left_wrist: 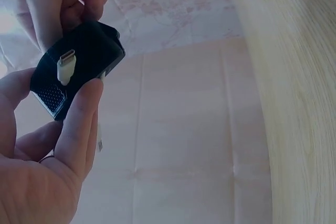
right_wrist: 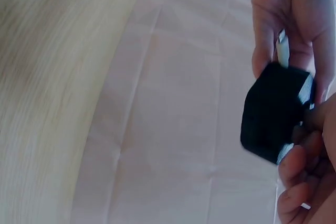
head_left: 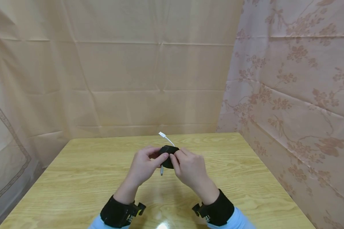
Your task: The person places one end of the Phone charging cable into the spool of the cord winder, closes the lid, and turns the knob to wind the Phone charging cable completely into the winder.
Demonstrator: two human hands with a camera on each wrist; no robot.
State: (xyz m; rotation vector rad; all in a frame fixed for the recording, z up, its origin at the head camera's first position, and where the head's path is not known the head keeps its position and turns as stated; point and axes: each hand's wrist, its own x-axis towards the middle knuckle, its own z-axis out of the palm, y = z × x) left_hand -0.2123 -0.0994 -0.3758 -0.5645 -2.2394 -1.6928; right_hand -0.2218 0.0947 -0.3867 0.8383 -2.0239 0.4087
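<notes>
Both hands hold a small black case (head_left: 168,163) up over the table. A white USB cable comes out of it. Its USB-A plug (head_left: 161,135) sticks up at the far side, and its USB-C plug (head_left: 161,170) points down at the near side. The left hand (head_left: 144,163) grips the left side of the case, thumb on the near face. From the right, the right hand (head_left: 191,167) pinches the edge with thumb and fingers. In the left wrist view, the case (left_wrist: 86,51) shows a dotted textured patch near the USB-C plug (left_wrist: 65,69). Fingers hide part of the case.
A light wood-grain table (head_left: 83,178) lies beneath the hands. Behind it hangs a beige curtain (head_left: 126,70), with a pink floral curtain (head_left: 298,82) along the right. Black bands (head_left: 117,211) are worn on both wrists over light blue sleeves.
</notes>
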